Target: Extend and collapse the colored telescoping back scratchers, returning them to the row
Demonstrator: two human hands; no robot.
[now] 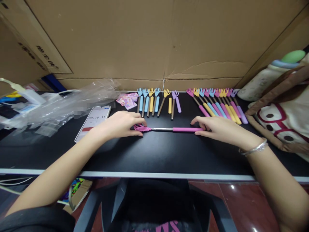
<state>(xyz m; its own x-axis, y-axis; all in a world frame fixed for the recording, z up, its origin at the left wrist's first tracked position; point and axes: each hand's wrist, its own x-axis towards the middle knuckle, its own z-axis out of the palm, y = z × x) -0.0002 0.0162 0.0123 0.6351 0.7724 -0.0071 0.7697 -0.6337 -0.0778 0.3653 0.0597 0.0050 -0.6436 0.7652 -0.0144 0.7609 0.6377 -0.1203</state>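
A pink telescopic back scratcher (184,129) lies sideways low over the black desk, its metal rod partly drawn out. At its claw end, my left hand (123,124) has thumb and fingers closed around the pink claw. My right hand (214,128) pinches the far end of the pink handle between thumb and fingers. Behind them lie several detached claw rods, among them a purple claw rod (173,104), beside loose sleeves such as a yellow handle (170,105). Farther right is a row of assembled back scratchers (217,104) in pink, yellow, blue and purple.
A phone (93,120) showing a timer lies by my left forearm. Printed cards (127,100) and clear plastic bags (72,101) are at the back left. On the right stand a bottle (265,77) and a cloth bag (285,112). A cardboard wall (145,42) closes the back.
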